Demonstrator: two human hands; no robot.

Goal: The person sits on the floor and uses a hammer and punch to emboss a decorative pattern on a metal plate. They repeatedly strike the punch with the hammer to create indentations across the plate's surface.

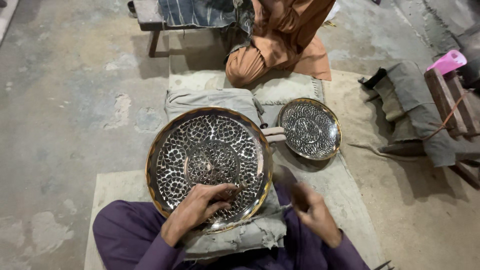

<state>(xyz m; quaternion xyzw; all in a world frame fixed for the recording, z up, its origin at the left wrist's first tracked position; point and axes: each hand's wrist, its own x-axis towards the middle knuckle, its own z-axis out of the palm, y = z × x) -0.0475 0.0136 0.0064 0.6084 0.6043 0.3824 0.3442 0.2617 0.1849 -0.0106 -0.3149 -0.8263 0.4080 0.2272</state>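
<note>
Patchy grey concrete floor, worn beige mat, wooden bench, dim even light.

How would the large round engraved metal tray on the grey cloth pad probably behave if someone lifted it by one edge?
The large round engraved metal tray would probably stay stiff, since it reads as rigid sheet metal. Its polished rim looks slippery to fingers. Lifted at one edge, it would likely slide on the grey cloth pad, though the left hand steadies it.

We wear a loose purple garment: long purple sleeves reaching both wrists, same purple cloth over our knees. Fabric plain, soft folds, no pattern or buttons visible. Left hand and right hand bare, no gloves, rings or watch seen; right one blurred.
</note>
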